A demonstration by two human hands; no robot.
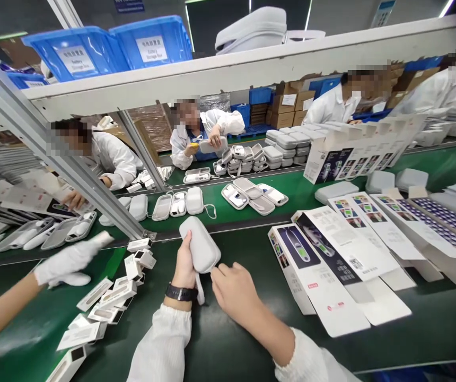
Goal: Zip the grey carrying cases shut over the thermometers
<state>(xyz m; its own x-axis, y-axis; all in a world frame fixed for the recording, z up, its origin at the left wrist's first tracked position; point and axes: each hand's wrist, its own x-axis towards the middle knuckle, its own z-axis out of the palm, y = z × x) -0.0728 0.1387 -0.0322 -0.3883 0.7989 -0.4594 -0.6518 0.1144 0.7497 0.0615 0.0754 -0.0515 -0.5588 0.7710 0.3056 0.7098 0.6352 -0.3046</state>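
Note:
My left hand (184,265), with a black watch at the wrist, is closed round a grey oval zip case (200,245) and holds it upright above the green bench. My right hand (234,291) pinches the case at its lower edge, near the zip. A white strap hangs from the case between my wrists. Flat printed product boxes (323,276) lie just right of my hands.
A co-worker's white-gloved hand (69,261) reaches in from the left over a heap of small white boxes (108,302). Open and shut grey cases (247,195) lie on the green conveyor beyond. Several people in white coats work opposite. Blue bins (108,48) sit on the overhead shelf.

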